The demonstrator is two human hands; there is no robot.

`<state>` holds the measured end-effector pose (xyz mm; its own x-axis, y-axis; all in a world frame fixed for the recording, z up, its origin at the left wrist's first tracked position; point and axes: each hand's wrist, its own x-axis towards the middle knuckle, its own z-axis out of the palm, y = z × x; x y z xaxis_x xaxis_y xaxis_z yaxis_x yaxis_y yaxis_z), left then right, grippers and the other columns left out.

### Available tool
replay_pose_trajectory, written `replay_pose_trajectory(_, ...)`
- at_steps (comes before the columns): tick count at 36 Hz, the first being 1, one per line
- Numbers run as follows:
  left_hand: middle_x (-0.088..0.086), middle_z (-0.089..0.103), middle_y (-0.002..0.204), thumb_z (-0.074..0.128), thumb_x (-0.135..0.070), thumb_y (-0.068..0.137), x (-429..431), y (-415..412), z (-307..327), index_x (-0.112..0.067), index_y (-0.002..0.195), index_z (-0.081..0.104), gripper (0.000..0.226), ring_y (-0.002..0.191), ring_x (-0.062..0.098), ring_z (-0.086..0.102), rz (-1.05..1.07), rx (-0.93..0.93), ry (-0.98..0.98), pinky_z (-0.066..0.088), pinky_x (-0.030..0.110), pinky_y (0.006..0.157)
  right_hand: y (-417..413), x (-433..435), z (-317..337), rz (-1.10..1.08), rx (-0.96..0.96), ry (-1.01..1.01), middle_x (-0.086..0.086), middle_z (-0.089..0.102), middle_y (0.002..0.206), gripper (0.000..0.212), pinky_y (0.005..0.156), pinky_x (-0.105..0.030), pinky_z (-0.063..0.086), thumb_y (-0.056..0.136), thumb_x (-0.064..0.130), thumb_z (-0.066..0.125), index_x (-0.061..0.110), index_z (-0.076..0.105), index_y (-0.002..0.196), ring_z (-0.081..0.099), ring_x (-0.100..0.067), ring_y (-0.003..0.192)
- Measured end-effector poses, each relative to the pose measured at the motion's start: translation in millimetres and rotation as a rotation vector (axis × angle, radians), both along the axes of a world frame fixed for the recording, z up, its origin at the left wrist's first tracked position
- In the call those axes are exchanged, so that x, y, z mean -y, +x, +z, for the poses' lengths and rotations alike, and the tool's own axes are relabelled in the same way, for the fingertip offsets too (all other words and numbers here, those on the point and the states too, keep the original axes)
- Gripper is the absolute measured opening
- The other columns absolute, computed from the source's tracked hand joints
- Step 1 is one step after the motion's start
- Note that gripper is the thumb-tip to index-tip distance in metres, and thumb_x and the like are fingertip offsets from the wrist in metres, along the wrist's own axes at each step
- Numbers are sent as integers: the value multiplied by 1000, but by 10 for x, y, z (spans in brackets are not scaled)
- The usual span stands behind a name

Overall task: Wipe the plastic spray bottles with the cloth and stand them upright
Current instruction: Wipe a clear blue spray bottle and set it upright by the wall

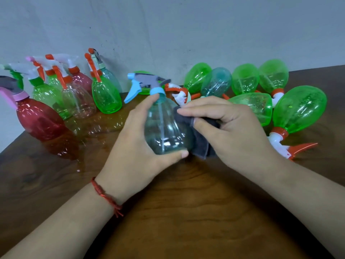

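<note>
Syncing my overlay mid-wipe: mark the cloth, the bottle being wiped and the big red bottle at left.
cloth [202,146]: head view, dark hanging fold.
teal bottle [164,130]: head view, middle of clear body.
red bottle [39,120]: head view, middle of red body.

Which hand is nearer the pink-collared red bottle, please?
Left. The left hand grips the teal bottle right of the red bottle; the right hand, holding the cloth, is farther right.

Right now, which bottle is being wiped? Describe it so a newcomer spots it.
On the wooden table, look centre, between the standing bottles left and the lying ones right. The left hand grips a pale-teal bottle there while the right hand presses a grey cloth to it. It alone has a light-blue trigger.
</note>
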<state>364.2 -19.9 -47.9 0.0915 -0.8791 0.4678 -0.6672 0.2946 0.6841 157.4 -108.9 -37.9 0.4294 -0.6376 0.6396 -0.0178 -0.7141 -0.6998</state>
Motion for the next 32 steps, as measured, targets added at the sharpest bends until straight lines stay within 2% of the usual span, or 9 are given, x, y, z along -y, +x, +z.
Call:
replay_pose_trajectory(3,-6,46,160,102,-40,65,-41,-105,15,-30,163,35,119,147,23,51,-123,22,0,46,48,120,-20,27,40,9,81,140,10,78,117,33,106,-23,52,99,-5,66,18,82,116,70,-4,117)
replay_pose_trajectory(5,-5,46,160,104,-34,66,-69,-165,20,-27,163,35,119,147,25,52,-186,-11,11,48,47,118,-31,29,69,29,118,236,11,79,118,31,107,-27,54,103,-1,63,20,81,117,70,-3,117)
replay_pose_trajectory(8,-13,54,153,101,-19,66,-108,-216,54,-23,161,36,115,142,16,57,-257,-164,29,52,32,113,-34,44,87,78,180,345,9,79,119,29,110,-40,54,104,2,63,20,80,117,71,-10,120)
replay_pose_trajectory(10,-17,56,151,98,-14,66,-117,-213,69,-22,160,35,114,141,12,58,-275,-193,42,51,28,112,-34,48,95,96,216,369,5,79,120,27,112,-45,52,103,0,64,17,81,116,71,-14,121)
replay_pose_trajectory(16,-17,52,154,101,-17,68,-86,-179,55,-24,162,30,118,143,14,56,-248,-118,66,49,37,117,-57,62,61,39,143,231,3,78,120,30,112,-39,53,99,-8,65,13,81,114,70,-11,121)
replay_pose_trajectory(22,-10,61,147,103,-25,66,-42,-133,23,-27,159,35,115,132,13,66,-89,-263,-6,54,44,112,-37,-18,35,29,30,17,6,78,117,33,106,-28,53,93,-12,69,14,84,108,71,-12,117)
replay_pose_trajectory(27,-6,64,141,105,-31,63,14,-20,44,-33,154,38,113,125,9,69,77,-275,-55,55,41,110,-16,-97,2,43,-54,-11,13,78,118,34,105,-25,53,92,-9,71,19,86,104,71,-5,116)
replay_pose_trajectory(32,-4,61,146,104,-33,66,21,10,19,-39,156,36,113,129,16,67,74,-270,-39,55,44,110,-6,-107,-17,14,-60,-20,12,77,121,34,108,-25,52,94,-7,69,19,85,109,68,-1,120)
